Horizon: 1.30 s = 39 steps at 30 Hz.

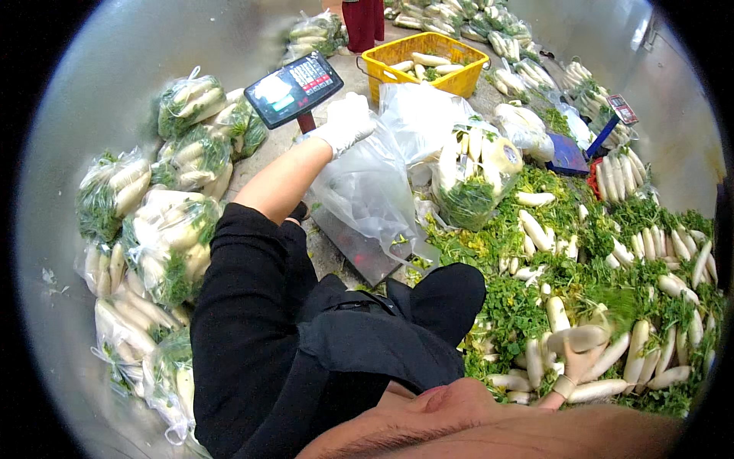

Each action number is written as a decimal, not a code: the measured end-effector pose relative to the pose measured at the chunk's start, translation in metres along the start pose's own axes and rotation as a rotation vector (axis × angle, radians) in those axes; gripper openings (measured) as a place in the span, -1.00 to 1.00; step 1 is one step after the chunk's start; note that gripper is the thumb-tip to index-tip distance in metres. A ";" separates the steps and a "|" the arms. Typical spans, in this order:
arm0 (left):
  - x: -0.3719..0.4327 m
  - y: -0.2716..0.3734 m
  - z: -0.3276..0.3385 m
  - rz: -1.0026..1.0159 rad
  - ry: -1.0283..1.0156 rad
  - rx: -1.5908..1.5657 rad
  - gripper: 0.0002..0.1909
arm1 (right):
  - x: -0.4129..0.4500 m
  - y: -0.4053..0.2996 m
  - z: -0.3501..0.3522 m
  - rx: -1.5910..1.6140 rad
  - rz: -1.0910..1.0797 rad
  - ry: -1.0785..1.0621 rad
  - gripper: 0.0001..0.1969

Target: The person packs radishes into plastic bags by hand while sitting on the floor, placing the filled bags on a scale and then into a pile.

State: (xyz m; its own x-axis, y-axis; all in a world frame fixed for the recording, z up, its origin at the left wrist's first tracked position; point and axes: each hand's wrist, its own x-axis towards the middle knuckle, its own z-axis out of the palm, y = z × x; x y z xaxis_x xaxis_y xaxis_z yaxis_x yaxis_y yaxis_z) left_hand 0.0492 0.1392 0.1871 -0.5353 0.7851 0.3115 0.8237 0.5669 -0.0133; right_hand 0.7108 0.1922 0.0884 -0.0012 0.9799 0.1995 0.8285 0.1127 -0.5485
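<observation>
My left hand (348, 121), in a white glove, grips the upper edge of a transparent plastic bag (367, 186). The bag hangs over the dark platform (367, 252) of a floor scale, whose display head (293, 87) stands just beyond that hand. Low on the right, my right hand (586, 360) has its gloved fingers around a white daikon radish (576, 339), blurred by motion. Around it lies a heap of daikons (599, 390) with leafy green tops (504, 310). Beside the scale stands a bag filled with daikons and greens (473, 178).
Filled daikon bags (172, 235) are piled along the left. Ahead are a yellow crate (427, 54) holding daikons and a person's dark red trousers (362, 26). A blue scale (567, 154) stands at right, with more bagged daikons (504, 46) behind.
</observation>
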 end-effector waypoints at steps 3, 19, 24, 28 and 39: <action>0.007 0.007 -0.003 -0.024 0.034 -0.065 -0.58 | -0.005 -0.057 -0.004 0.439 -0.084 -0.015 -0.19; -0.170 -0.006 -0.047 0.231 0.287 -0.570 -0.53 | -0.065 -0.353 0.305 1.000 -0.304 -1.082 -0.48; -0.347 -0.072 0.079 -0.261 -0.076 -0.472 -0.77 | -0.068 -0.308 0.318 1.277 -0.094 -0.968 -0.64; -0.428 -0.090 0.125 -0.520 -0.117 -0.372 -0.74 | -0.064 -0.307 0.334 1.068 -0.137 -0.965 -0.64; -0.421 -0.151 0.116 -0.793 -0.001 -2.274 -0.82 | -0.074 -0.303 0.399 0.346 -0.480 -0.922 -0.64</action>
State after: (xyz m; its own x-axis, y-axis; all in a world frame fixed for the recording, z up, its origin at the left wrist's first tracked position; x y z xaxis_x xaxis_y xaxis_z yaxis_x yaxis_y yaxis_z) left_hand 0.1281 -0.2479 -0.0519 -0.7165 0.6474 -0.2598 -0.6124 -0.4055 0.6786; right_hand 0.2362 0.1510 -0.0845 -0.8197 0.5522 -0.1521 0.4283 0.4146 -0.8029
